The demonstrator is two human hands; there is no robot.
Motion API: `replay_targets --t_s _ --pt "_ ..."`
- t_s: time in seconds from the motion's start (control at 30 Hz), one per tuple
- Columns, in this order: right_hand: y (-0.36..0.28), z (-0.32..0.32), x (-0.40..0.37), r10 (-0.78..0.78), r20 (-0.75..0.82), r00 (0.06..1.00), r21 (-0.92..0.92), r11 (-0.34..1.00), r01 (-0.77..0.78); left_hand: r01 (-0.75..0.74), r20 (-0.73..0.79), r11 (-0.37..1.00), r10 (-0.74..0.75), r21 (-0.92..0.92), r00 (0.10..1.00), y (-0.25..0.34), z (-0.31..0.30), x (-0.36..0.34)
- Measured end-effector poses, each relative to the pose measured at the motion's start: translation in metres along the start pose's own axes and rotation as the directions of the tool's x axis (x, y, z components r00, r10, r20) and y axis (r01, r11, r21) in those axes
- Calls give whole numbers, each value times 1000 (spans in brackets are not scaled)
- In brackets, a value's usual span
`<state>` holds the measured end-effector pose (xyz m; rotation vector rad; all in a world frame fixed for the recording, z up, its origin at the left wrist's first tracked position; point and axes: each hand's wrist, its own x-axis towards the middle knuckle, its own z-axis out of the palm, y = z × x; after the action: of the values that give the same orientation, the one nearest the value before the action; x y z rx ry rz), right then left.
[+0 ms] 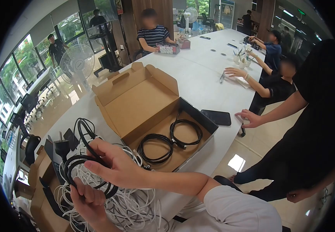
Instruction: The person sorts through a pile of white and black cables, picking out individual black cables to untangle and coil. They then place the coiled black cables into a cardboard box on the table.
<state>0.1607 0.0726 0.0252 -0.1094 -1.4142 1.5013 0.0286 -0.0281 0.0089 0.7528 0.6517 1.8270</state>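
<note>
Gripping a black cable (71, 159) with left hand (87, 198) and right hand (115, 164), tangled white cables (130, 205) beneath, open box (138, 96) alongside

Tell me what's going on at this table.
The person's right hand and left hand are holding a looped black cable with a plug on it, above a tangle of white cables. Beside them, an open cardboard box holds two coiled black cables. A phone lies by the box, and someone in black stands with a hand at the table edge. Others sit farther along the table.
</note>
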Motion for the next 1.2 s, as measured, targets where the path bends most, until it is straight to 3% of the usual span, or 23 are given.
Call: replay_targets --t_s 0.07,0.17,0.27,0.37,0.57,0.8,0.9,0.93,1.0,1.03,1.1,1.2 --pt "-5 -5 -1 -13 21 1000 -243 970 18 -7 -62 1000 8 11 998 -1 1 0" --pt "-2 1 0 -245 -7 969 -347 910 227 11 -35 999 -9 49 999 0 2 1" --pt "1 1 -1 -228 -6 974 -315 924 215 17 1 999 -17 36 1000 1 -2 1" --pt "-11 1 -3 -86 5 996 -216 973 85 5 55 997 -9 80 998 1 -7 1" --pt "-6 -3 -2 -3 60 998 44 999 1 -5 18 982 2 188 1000 -2 -4 -1" --pt "5 -10 4 27 25 999 339 940 -33 -24 51 998 21 63 999 -1 -6 1" --pt "2 -22 9 59 -51 997 316 948 -40 -86 71 995 89 -40 994 0 -8 3" --pt "3 -21 12 63 -145 987 268 963 -22 -126 63 991 129 -51 990 1 -6 5" --pt "-5 -29 12 134 -91 987 280 954 -103 -197 24 977 199 -79 980 3 -4 5" --pt "-8 -31 13 172 -49 984 290 945 -151 -200 25 973 204 -113 979 5 -8 5" --pt "-6 -27 15 192 -116 974 207 964 -166 -178 62 974 188 -143 980 6 -7 5" --pt "-1 -29 15 123 -75 990 73 990 -118 -98 92 993 103 -59 990 7 -9 5"
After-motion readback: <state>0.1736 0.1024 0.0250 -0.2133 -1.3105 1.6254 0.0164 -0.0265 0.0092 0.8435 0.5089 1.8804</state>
